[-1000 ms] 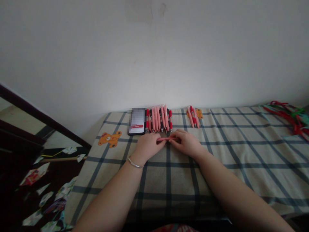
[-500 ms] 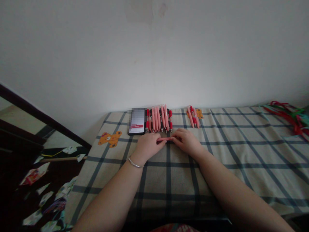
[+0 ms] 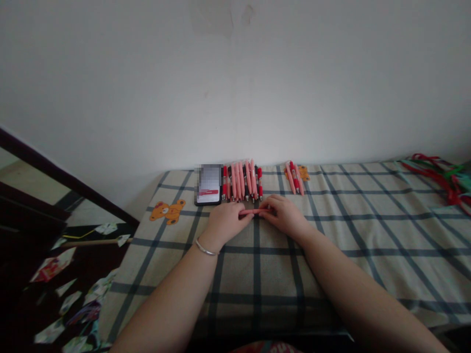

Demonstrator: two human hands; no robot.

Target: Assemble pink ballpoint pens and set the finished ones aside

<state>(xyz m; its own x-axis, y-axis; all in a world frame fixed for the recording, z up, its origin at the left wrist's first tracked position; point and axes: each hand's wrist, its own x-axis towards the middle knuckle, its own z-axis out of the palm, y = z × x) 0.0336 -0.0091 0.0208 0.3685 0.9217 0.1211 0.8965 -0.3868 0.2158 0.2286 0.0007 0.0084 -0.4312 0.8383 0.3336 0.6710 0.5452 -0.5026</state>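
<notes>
The bare left hand (image 3: 227, 219) is gripping the nine-o'clock side of a slim pink pen (image 3: 248, 212); a row of pink, red and black pens (image 3: 237, 182) is lying at eleven o'clock; the bare right hand (image 3: 284, 215) is pinching the pen's three-o'clock side.

The pen (image 3: 248, 212) you hold is pink; the larger pen row (image 3: 238, 181) before you combines pink, red and black, and the smaller pen group (image 3: 295, 178) is pink and red. Your cloth (image 3: 237, 272) is beige with a dark blue-grey check and orange-brown bear prints (image 3: 167, 213). Your bracelet (image 3: 205, 251) is silver.
</notes>
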